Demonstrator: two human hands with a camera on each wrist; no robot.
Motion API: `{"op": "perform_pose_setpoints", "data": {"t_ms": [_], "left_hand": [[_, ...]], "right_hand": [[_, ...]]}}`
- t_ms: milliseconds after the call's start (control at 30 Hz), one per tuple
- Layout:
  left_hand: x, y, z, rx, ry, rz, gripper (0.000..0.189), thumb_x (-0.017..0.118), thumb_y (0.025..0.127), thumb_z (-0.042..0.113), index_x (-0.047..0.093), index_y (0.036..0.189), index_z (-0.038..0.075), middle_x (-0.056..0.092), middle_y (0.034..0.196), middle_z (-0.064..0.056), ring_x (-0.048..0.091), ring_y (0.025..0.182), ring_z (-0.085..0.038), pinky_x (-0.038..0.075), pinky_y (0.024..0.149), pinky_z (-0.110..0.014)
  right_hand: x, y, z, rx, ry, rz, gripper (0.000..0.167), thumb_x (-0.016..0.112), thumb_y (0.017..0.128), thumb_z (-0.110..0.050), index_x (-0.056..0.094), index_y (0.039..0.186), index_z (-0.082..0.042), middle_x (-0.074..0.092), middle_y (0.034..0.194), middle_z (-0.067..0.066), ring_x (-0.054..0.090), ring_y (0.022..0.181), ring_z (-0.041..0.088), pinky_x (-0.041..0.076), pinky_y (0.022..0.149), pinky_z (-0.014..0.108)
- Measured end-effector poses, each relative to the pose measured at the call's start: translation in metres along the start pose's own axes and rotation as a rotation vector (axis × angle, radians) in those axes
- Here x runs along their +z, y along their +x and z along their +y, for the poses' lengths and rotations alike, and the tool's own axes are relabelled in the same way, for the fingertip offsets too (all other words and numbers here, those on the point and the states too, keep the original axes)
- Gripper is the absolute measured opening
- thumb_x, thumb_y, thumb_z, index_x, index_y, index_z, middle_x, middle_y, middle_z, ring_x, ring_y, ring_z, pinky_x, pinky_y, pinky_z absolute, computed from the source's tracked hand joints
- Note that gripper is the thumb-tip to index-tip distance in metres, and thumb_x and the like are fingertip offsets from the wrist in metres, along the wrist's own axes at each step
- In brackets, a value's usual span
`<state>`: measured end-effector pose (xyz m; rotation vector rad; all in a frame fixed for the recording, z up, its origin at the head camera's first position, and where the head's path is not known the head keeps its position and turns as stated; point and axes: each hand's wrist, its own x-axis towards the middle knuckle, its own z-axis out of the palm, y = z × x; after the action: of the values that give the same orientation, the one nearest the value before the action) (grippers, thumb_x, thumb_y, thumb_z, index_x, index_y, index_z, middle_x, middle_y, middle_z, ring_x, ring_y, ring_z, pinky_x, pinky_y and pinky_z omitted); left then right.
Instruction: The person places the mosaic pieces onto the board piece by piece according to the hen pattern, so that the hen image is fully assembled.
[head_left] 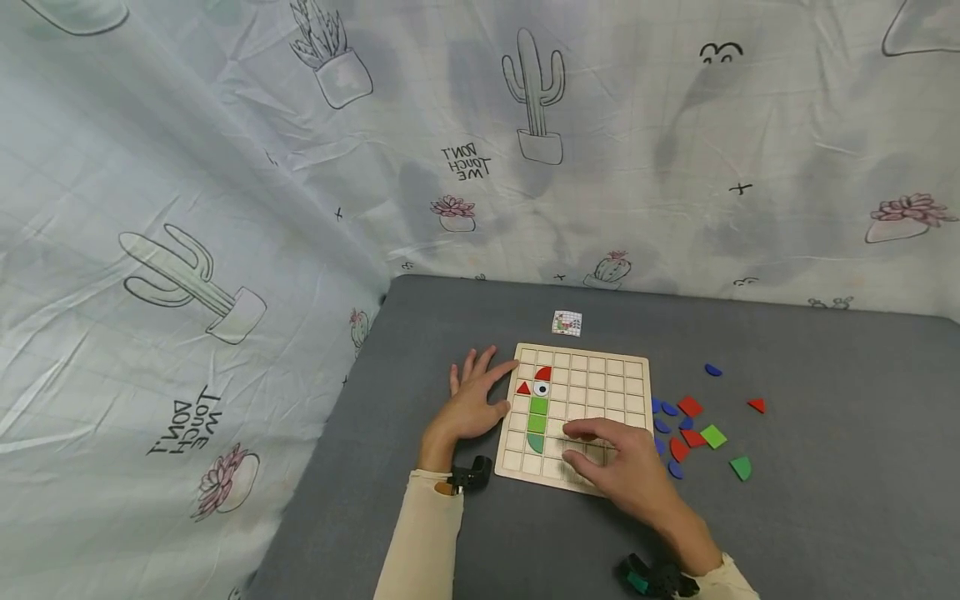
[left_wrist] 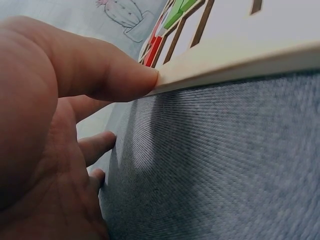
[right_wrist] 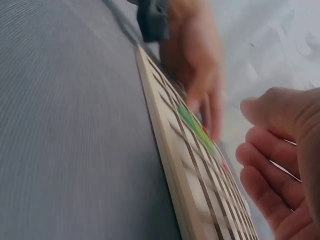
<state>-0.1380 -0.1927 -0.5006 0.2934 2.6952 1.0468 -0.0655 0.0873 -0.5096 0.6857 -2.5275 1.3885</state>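
Note:
A wooden grid board (head_left: 600, 379) lies on the grey table. Along its left side it carries a red quarter-round piece (head_left: 544, 373), a red triangle (head_left: 523, 387), an eye piece (head_left: 542, 389), two light green squares (head_left: 537, 406) and a dark green quarter-round piece (head_left: 535, 443). My left hand (head_left: 472, 404) has spread fingers, with the thumb and index finger touching the board's left edge; in the left wrist view the thumb (left_wrist: 125, 77) presses on that edge. Over the lower right part of the board hovers my right hand (head_left: 626, 462), thumb and index finger apart and nothing between them.
Right of the board lie loose pieces: several blue ones (head_left: 713, 370), a few red ones (head_left: 690, 407), a light green square (head_left: 714, 437) and a dark green quarter-round piece (head_left: 741, 468). A small picture card (head_left: 567, 323) lies behind the board. Printed cloth (head_left: 637, 167) hangs behind the table.

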Motion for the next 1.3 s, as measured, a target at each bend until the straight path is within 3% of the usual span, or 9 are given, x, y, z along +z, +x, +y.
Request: {"op": "perform_pose_setpoints", "data": {"t_ms": [200, 367, 567, 800, 1100, 1233, 1300], "left_hand": [[0.0, -0.001, 0.002, 0.007, -0.009, 0.014, 0.068, 0.069, 0.098, 0.006, 0.055, 0.163, 0.019, 0.021, 0.182, -0.017, -0.001, 0.171, -0.045, -0.011, 0.131, -0.073], [0.0, -0.002, 0.002, 0.005, -0.01, 0.008, 0.068, 0.069, 0.098, 0.006, 0.055, 0.163, 0.019, 0.021, 0.183, -0.018, -0.002, 0.171, -0.045, -0.011, 0.131, -0.073], [-0.001, -0.003, 0.001, 0.006, -0.014, 0.02, 0.068, 0.069, 0.098, 0.004, 0.055, 0.163, 0.017, 0.022, 0.182, -0.019, -0.001, 0.171, -0.046, -0.011, 0.131, -0.073], [0.002, -0.002, -0.003, 0.015, -0.03, 0.027, 0.069, 0.068, 0.097, 0.006, 0.055, 0.163, 0.019, 0.022, 0.182, -0.019, -0.001, 0.171, -0.047, -0.012, 0.13, -0.073], [0.013, 0.004, -0.018, 0.058, -0.044, 0.076, 0.07, 0.068, 0.094, 0.009, 0.057, 0.162, 0.025, 0.024, 0.182, -0.016, 0.0, 0.171, -0.046, -0.012, 0.129, -0.074], [0.014, 0.006, -0.018, 0.044, -0.023, 0.071, 0.07, 0.067, 0.095, 0.009, 0.056, 0.162, 0.023, 0.024, 0.182, -0.017, 0.001, 0.171, -0.046, -0.012, 0.13, -0.072], [0.012, 0.005, -0.014, 0.041, -0.031, 0.064, 0.07, 0.067, 0.094, 0.008, 0.056, 0.162, 0.021, 0.023, 0.182, -0.018, 0.0, 0.171, -0.047, -0.013, 0.129, -0.073]], "right_hand": [[-0.042, -0.033, 0.015, 0.066, -0.004, 0.092, 0.043, 0.098, 0.079, -0.008, 0.084, 0.117, -0.023, 0.084, 0.108, -0.008, 0.076, 0.102, 0.0, 0.054, 0.089, 0.01], [-0.078, -0.063, 0.03, 0.169, 0.0, 0.149, 0.047, 0.096, 0.08, -0.002, 0.083, 0.121, -0.021, 0.085, 0.11, -0.002, 0.073, 0.107, -0.009, 0.052, 0.093, 0.005], [-0.112, -0.084, 0.045, 0.297, -0.095, 0.254, 0.043, 0.096, 0.081, -0.002, 0.084, 0.12, -0.016, 0.08, 0.109, -0.024, 0.069, 0.103, -0.019, 0.046, 0.092, -0.002], [-0.135, -0.086, 0.059, 0.331, -0.093, 0.313, 0.043, 0.093, 0.083, 0.001, 0.083, 0.123, -0.01, 0.077, 0.111, -0.032, 0.07, 0.102, -0.018, 0.047, 0.091, -0.002], [-0.136, -0.075, 0.075, 0.334, -0.218, 0.317, 0.045, 0.1, 0.079, -0.015, 0.085, 0.122, -0.019, 0.065, 0.107, -0.048, 0.055, 0.104, -0.033, 0.035, 0.089, -0.006], [-0.134, -0.07, 0.082, 0.314, -0.242, 0.294, 0.044, 0.1, 0.079, -0.017, 0.085, 0.12, -0.018, 0.065, 0.107, -0.047, 0.054, 0.101, -0.033, 0.036, 0.085, -0.004], [-0.133, -0.068, 0.084, 0.298, -0.264, 0.279, 0.043, 0.1, 0.079, -0.018, 0.085, 0.119, -0.017, 0.069, 0.106, -0.041, 0.052, 0.099, -0.034, 0.036, 0.084, -0.003]]}}
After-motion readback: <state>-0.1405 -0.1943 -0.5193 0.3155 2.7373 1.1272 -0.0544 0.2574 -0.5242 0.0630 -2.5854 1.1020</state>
